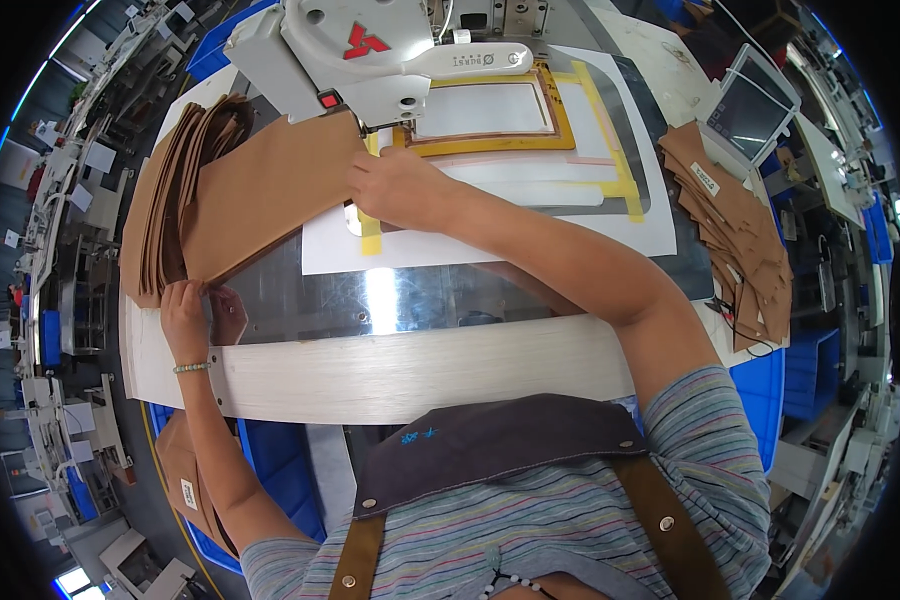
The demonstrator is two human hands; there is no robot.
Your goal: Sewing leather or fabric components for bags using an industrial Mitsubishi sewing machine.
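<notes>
A brown fabric panel (270, 185) stretches between my two hands, slanting up from the stack at the left toward the sewing machine head (360, 60). My right hand (402, 190) is closed on its far right edge, beside the yellow-taped clamp frame (490, 145). At the panel's near left corner, my left hand (185, 315) pinches the edge with bent fingers. Next to that hand, a thick stack of folded brown panels (160, 205) fans out on the left of the table. The fingertips of my right hand are partly hidden behind the panel edge.
A white sheet (335, 255) with yellow tape lies under the clamp frame. At the right are a pile of brown pieces (735, 235), a small tool with a dark cord (722, 308) and a control screen (750, 105). Blue bins (280, 475) stand below the table's near edge.
</notes>
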